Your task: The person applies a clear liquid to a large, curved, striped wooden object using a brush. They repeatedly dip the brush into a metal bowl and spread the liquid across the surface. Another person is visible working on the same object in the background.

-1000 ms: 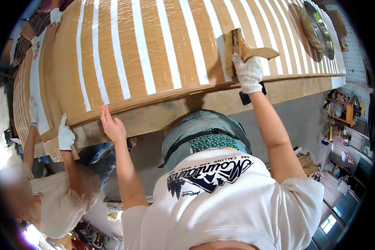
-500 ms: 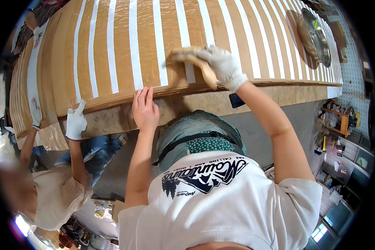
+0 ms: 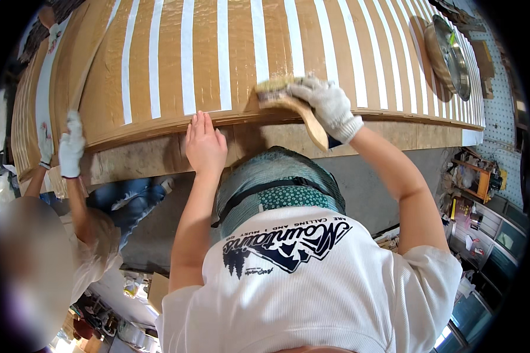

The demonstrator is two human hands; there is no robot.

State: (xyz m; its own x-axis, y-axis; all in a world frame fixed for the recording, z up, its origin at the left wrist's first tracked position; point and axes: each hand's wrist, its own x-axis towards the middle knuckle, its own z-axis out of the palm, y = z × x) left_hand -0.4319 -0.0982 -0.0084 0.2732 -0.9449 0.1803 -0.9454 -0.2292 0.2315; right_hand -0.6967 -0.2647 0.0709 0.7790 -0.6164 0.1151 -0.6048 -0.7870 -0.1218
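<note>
Brown sheets span the desk from ten to two o'clock, glossy toward eleven, duller toward two; I judge brushing part-done, my right hand gripping the brush, my left hand straight-fingered at their edge.

Sheet stack on counter, bowl on its right end. Brush in right hand near the front edge; left hand at that edge, left of the brush. Co-worker's hand further left.
</note>
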